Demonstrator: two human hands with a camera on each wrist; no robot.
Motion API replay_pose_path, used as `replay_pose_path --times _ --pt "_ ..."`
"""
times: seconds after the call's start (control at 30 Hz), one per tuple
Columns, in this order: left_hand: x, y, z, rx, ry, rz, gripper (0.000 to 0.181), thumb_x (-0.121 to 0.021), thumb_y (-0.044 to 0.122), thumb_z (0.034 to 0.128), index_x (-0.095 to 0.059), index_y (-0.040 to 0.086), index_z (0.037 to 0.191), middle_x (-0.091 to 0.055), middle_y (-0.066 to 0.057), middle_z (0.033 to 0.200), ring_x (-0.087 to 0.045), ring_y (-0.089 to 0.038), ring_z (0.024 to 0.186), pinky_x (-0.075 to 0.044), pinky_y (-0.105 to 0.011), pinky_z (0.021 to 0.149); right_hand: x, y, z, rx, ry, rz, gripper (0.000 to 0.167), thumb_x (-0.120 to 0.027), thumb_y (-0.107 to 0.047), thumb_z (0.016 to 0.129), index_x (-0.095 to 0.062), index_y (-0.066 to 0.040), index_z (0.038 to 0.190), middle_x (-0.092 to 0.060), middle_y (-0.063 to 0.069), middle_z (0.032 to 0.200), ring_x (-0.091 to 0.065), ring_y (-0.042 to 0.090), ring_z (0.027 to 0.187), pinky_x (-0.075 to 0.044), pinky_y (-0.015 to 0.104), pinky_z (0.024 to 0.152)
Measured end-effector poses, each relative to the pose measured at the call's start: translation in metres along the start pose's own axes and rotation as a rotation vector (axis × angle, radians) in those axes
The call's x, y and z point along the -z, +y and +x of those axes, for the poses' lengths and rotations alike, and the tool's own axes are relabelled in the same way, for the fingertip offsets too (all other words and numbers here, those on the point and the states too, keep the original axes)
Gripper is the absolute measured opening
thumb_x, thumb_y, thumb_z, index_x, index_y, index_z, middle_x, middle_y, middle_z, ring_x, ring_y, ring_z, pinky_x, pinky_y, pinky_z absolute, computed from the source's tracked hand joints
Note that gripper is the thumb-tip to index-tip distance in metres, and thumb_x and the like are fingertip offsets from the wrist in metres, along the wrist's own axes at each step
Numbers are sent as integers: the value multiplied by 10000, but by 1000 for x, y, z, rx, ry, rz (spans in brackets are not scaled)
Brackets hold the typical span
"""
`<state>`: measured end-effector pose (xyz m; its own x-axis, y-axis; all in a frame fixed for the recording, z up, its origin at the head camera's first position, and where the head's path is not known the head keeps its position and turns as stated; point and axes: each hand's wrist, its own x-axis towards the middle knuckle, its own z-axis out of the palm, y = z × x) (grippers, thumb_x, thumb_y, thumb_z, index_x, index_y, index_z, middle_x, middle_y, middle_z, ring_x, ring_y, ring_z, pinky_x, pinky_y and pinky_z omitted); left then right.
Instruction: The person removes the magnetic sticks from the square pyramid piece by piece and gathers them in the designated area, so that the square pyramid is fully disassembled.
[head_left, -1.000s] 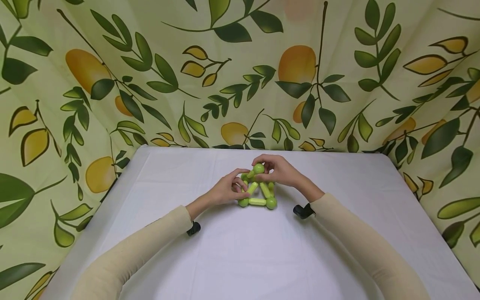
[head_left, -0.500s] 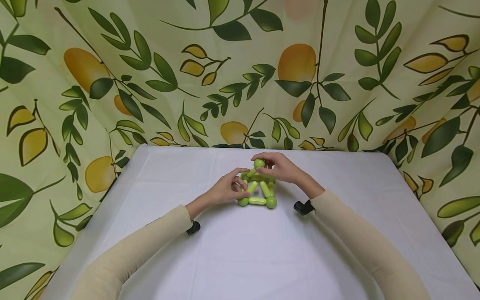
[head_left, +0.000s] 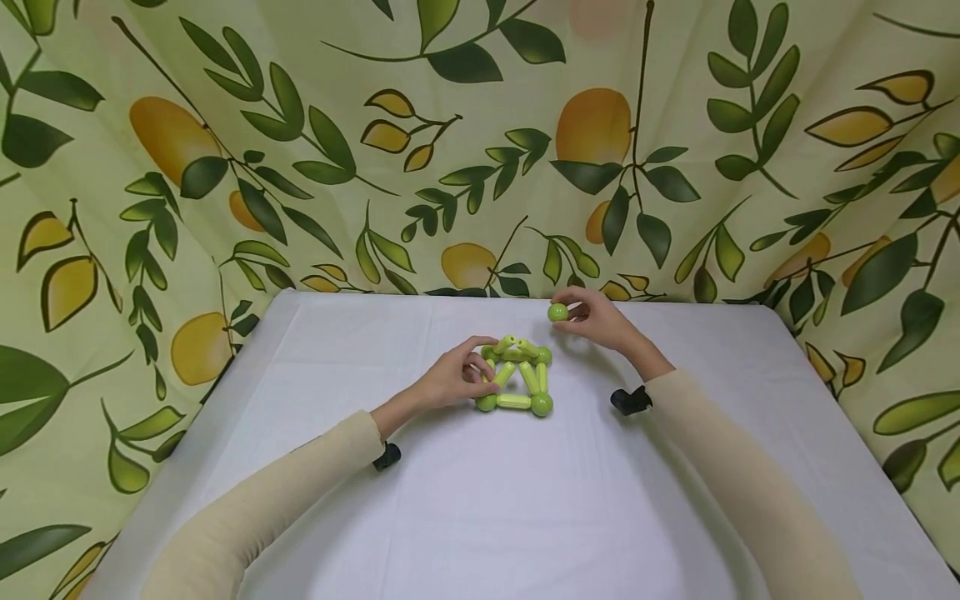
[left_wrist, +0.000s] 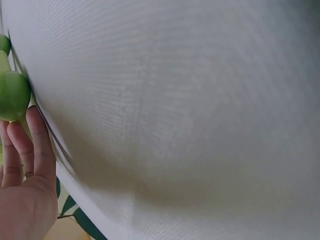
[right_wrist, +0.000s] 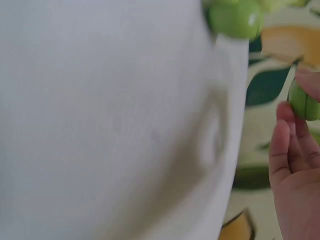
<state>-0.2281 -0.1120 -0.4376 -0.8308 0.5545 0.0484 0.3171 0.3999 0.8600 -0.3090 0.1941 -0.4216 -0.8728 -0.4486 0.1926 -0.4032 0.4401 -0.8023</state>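
Observation:
A frame of light-green rods and darker green balls (head_left: 514,402) stands on the white table. My left hand (head_left: 453,379) holds its left side, with the thumb by the lower left ball and the fingers around the left rods. In the left wrist view those fingers reach up to a green ball (left_wrist: 14,96). Two short rods (head_left: 523,346) lean toward each other at the frame's far top, their upper ends bare. Up and to the right of the frame, my right hand (head_left: 603,325) pinches a single green ball (head_left: 557,312), apart from the rods and above the table.
The white-covered table (head_left: 487,517) ends just behind the frame. A curtain (head_left: 465,167) printed with leaves and orange fruit hangs behind it and along both sides. A small black camera sits at each wrist.
My right hand has lifted the top ball off the two leaning rods and carried it to the right. My left hand and the rest of the frame have stayed in place.

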Motion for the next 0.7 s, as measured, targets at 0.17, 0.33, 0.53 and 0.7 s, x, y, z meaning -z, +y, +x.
replay_pose_path --times 0.17,0.33,0.53,0.7 --pt "1 1 -1 -9 -2 7 740 -811 44 877 -399 38 1492 -697 -50 974 -663 -185 808 -529 -277 739 18 22 -5 -79 10 -40 434 -797 1 874 -630 60 1271 -635 220 1230 -636 385 1081 -523 456 921" --pt "1 0 -1 -40 -3 12 724 -804 38 882 -401 19 1484 -697 -68 976 -668 -186 804 -535 -287 735 29 40 -6 -137 24 -74 417 -801 11 865 -644 72 1246 -626 233 1209 -601 385 1107 -491 471 956" --pt "0 -3 -1 -55 -4 16 713 -803 39 883 -407 13 1476 -695 -71 973 -669 -192 803 -541 -297 729 36 48 -7 -177 29 -59 411 -792 37 865 -645 76 1246 -614 247 1230 -597 394 1116 -482 467 965" --pt "0 -2 -1 -43 -4 21 716 -801 30 882 -403 12 1477 -696 -66 973 -669 -192 804 -540 -282 728 38 52 -8 -185 10 -39 418 -800 26 862 -654 65 1252 -617 242 1238 -608 386 1116 -495 412 946"
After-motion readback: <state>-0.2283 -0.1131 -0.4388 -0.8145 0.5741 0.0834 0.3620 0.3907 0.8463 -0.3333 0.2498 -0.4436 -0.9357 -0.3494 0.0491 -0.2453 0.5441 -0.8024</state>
